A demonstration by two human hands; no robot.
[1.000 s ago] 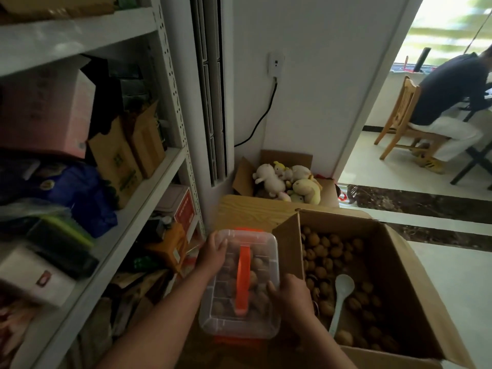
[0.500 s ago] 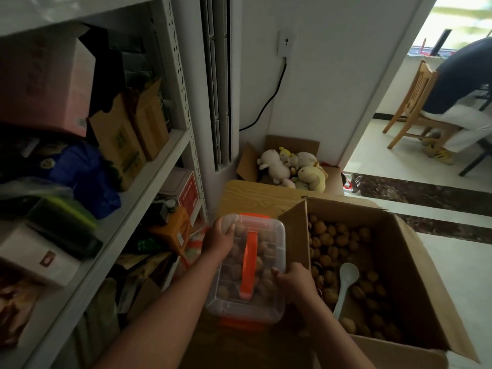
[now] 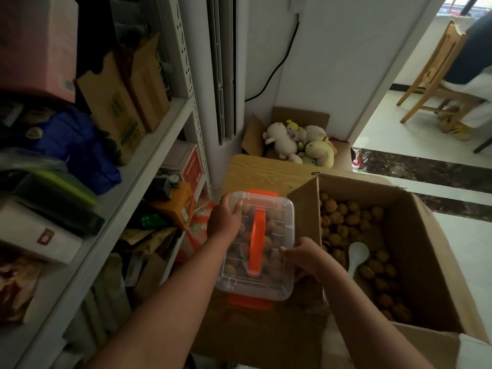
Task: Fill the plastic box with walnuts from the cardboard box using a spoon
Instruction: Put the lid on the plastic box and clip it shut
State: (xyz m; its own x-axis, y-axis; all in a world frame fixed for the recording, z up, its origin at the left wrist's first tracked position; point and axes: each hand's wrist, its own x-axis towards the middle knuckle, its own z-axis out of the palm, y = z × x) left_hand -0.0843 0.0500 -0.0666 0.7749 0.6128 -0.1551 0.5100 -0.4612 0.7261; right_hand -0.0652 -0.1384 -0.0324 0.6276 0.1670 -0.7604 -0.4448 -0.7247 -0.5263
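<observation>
still clasping the plastic box (image 3: 284,210) as before: left hand (image 3: 223,221) curled over the lid's far left corner, right hand (image 3: 306,258) pinching the near right edge. unmoved on the table (image 3: 261,171), beside the cardboard box (image 3: 426,249); spoon (image 3: 358,255) lying on walnuts (image 3: 343,219) inside.

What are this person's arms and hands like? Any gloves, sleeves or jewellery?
Both are bare. The left hand and right hand wear no gloves, and no ring shows. The left forearm and right forearm have no sleeve as far as the frame reaches, and no watch or bracelet shows at either wrist.
</observation>
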